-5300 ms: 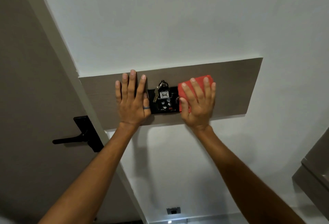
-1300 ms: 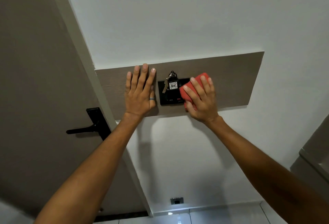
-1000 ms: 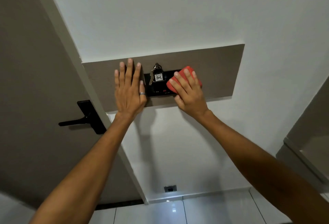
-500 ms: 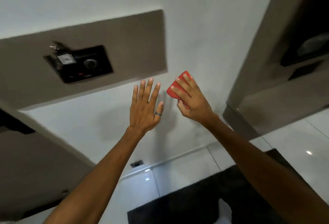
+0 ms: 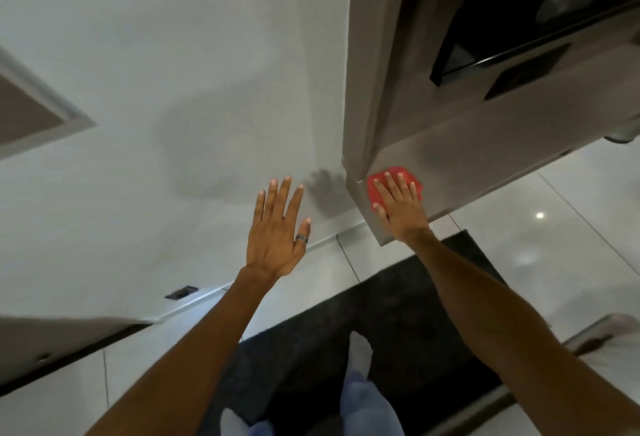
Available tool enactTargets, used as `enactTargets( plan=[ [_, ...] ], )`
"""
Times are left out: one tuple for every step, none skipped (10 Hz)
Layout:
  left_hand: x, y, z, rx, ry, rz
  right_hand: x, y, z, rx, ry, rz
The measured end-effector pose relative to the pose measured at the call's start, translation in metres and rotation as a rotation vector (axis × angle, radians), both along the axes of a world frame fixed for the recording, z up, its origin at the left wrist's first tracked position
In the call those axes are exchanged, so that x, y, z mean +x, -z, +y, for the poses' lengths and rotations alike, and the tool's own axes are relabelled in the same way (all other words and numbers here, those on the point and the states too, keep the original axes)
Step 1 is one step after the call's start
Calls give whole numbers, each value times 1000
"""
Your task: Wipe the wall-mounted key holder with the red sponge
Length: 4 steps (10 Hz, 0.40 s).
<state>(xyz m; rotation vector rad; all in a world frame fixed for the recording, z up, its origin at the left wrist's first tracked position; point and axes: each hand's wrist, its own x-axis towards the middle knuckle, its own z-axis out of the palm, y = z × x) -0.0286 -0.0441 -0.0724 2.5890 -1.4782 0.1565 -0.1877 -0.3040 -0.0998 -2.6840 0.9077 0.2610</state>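
Note:
The red sponge (image 5: 374, 186) lies flat on the near corner of a grey-brown cabinet ledge (image 5: 485, 145). My right hand (image 5: 398, 207) rests on top of it, fingers spread across the sponge and thumb at its left edge. My left hand (image 5: 277, 228) hangs free in front of the white wall, fingers apart, a ring on one finger, holding nothing. The key holder is out of view; only a corner of its grey-brown wall panel (image 5: 24, 117) shows at the left edge.
Above the ledge is a dark recess (image 5: 519, 3) with a black-framed opening. A dark mat (image 5: 398, 314) lies on the glossy white tile floor (image 5: 554, 228), with my legs (image 5: 363, 401) on it. A wall socket (image 5: 181, 292) sits low on the wall.
Both hands left the key holder panel and moved right and down. The view swung right, so the key holder dropped out. The sponge now lies under my right hand on the cabinet ledge.

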Motion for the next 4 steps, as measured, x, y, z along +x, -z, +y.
enactTargets(
  plan=[
    [-5,8,-6,42,-11,-4,3,21,0,-30,-16,-4],
    [-6,7,-8,69,-35,2,12,22,-15,-46,-95,-17],
    [-6,0,-10,71,-66,-11,9,13,-14,-78,-113,35],
    [-1,-28,-9,-39,-84,-74,11,2,10,-138,-91,-148]
  ],
)
